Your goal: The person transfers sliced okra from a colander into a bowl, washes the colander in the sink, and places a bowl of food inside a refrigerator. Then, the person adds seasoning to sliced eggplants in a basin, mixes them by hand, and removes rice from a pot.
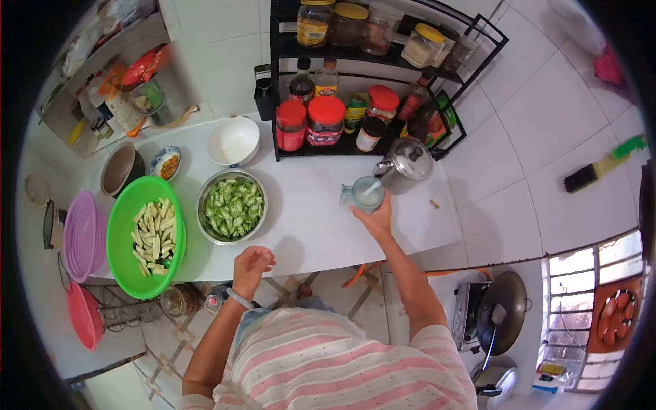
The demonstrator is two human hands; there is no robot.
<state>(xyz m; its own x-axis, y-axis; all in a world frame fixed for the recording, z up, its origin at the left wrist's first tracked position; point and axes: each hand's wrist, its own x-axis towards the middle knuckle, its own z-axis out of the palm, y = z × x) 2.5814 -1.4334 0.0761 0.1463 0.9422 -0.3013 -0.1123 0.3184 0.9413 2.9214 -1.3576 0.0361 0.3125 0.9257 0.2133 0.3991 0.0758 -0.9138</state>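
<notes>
one cup (360, 199) held in your right hand (376, 220), kettle (404, 167) just beyond; your left hand (253, 264) loosely curled, empty, steel bowl (213, 236) just ahead.

A translucent bluish jar (364, 201), open-topped and upright with a pale spoon (372, 188) inside, sits just beside the metal kettle (404, 167)

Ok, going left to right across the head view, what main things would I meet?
Purple basin, green basin, metal bowl of green pieces, cup in the right hand, lidded metal pot, wok, brush.
</notes>
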